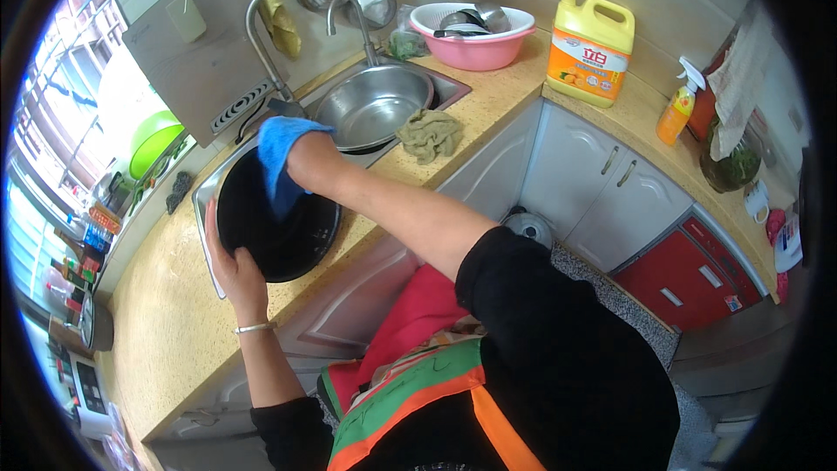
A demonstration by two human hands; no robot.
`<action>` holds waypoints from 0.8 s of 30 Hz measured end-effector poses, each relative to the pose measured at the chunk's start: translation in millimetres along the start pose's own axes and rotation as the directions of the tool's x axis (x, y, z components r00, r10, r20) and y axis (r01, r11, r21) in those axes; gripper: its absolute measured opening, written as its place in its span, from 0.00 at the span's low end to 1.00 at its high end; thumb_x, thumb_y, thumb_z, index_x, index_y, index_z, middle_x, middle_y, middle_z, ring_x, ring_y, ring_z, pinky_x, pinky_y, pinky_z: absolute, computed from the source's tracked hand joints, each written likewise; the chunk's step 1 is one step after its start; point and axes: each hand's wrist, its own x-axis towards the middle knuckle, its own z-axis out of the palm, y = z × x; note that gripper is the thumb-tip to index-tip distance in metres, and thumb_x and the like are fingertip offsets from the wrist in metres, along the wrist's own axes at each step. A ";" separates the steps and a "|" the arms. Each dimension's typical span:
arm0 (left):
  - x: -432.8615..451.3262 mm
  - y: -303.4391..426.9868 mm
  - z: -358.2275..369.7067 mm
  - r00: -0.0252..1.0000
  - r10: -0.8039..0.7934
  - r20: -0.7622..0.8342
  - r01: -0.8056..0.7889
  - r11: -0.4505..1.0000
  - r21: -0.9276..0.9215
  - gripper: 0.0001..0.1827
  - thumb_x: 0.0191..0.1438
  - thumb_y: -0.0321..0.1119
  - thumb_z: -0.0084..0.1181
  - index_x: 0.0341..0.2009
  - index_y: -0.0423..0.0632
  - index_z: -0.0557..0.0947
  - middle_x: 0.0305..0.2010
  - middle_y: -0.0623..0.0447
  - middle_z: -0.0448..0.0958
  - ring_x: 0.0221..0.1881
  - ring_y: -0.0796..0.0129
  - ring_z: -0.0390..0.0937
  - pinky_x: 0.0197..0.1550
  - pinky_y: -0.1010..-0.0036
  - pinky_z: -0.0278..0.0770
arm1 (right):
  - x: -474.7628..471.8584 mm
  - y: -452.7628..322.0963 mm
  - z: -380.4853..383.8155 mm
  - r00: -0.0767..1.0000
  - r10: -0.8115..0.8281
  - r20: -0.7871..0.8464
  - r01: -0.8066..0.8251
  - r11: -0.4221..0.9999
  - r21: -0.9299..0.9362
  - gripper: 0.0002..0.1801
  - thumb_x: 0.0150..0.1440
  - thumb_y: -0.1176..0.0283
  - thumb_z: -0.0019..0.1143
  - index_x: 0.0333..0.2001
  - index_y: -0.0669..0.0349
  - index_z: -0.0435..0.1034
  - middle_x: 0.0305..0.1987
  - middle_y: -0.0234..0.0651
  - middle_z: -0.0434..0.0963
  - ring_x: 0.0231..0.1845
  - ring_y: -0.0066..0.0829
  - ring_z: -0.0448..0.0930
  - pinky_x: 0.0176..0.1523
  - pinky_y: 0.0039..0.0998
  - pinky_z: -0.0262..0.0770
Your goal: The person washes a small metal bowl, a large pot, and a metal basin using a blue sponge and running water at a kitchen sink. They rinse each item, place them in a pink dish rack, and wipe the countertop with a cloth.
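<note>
My left hand [235,268] grips the near left rim of a round black pan [288,235], which is tilted over the left part of the steel sink. My right hand [317,160] holds a blue cloth [282,150] against the upper inside of the pan; the cloth hides most of my fingers. Beside the pan, a round metal basin [376,108] sits in the right sink bowl under the faucets [268,33]. A crumpled olive-brown rag [429,136] lies on the counter edge right of the basin.
A pink basin [480,55] with a white colander of metal utensils stands behind the sink. On the right counter are a yellow detergent jug [588,55], an orange spray bottle [677,111] and a glass jar [729,160]. A dark scouring pad [178,191] lies by the window ledge.
</note>
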 end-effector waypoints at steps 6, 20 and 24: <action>-38.2 -18.0 10.0 0.976 0.093 -0.195 -0.057 0.982 0.182 0.45 0.42 0.10 0.33 0.70 0.43 0.57 0.75 0.42 0.51 0.77 0.53 0.44 0.76 0.59 0.39 | -85.7 41.7 61.0 0.901 0.426 -0.079 -0.418 0.903 0.095 0.06 0.52 0.75 0.50 0.34 0.63 0.71 0.35 0.53 0.76 0.38 0.57 0.76 0.43 0.48 0.71; 30.1 -14.3 -34.1 0.990 0.078 0.114 -0.121 0.889 0.442 0.31 0.51 0.22 0.53 0.63 0.40 0.68 0.62 0.36 0.67 0.64 0.42 0.64 0.67 0.58 0.60 | 28.7 -52.4 -3.0 0.935 -0.293 0.202 0.348 0.873 -0.343 0.07 0.52 0.67 0.51 0.30 0.57 0.74 0.30 0.44 0.77 0.35 0.44 0.77 0.42 0.42 0.72; 47.7 -3.9 -32.8 0.984 -0.074 0.163 0.004 0.919 0.395 0.33 0.49 0.16 0.45 0.63 0.42 0.69 0.63 0.37 0.67 0.65 0.42 0.64 0.67 0.59 0.62 | 26.3 -70.6 10.8 0.877 -0.386 0.286 0.471 0.808 -0.354 0.08 0.54 0.67 0.49 0.33 0.56 0.73 0.37 0.42 0.78 0.42 0.43 0.77 0.51 0.40 0.71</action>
